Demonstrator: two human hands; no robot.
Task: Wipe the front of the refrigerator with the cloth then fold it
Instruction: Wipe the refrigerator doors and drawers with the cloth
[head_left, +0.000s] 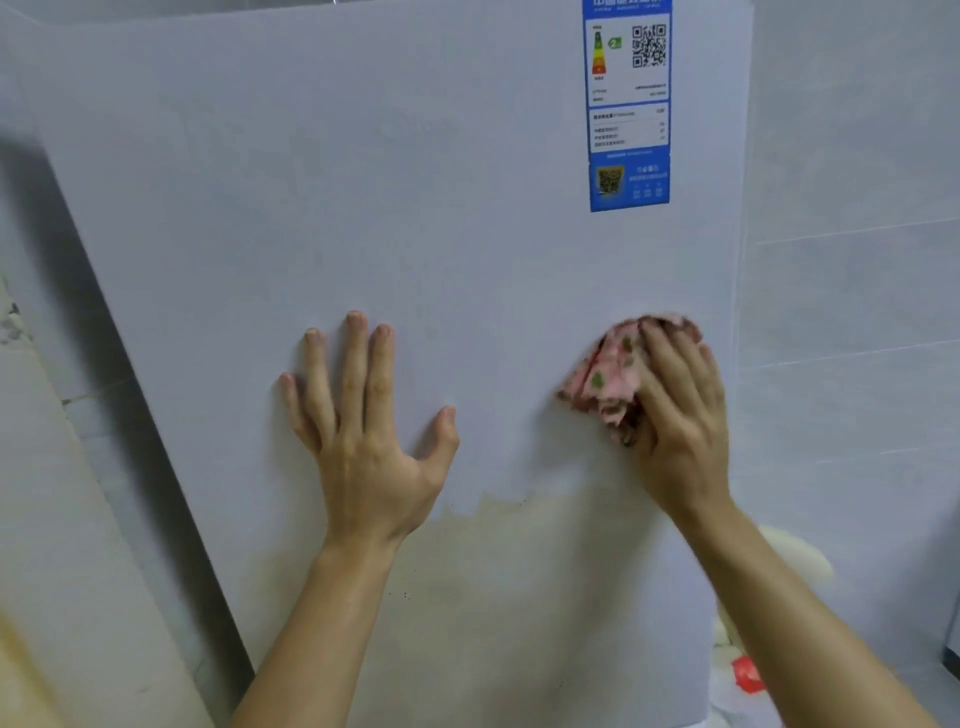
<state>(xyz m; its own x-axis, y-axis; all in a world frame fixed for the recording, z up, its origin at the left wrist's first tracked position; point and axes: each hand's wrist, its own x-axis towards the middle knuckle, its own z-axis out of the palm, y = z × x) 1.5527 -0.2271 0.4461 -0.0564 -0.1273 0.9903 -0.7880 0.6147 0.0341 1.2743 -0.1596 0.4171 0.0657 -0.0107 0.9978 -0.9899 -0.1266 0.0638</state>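
The white refrigerator front fills most of the head view. Its lower part carries a yellowish-brown stained patch. My left hand lies flat on the door, fingers spread, holding nothing. My right hand presses a bunched pink cloth with green and brown spots against the door near its right edge. Most of the cloth sticks out to the left of my fingers; the rest is hidden under the palm.
A blue energy label with QR codes is stuck on the door at the upper right. Grey tiled wall stands right of the refrigerator. A pale cabinet side runs along the left. White bags and something red lie low right.
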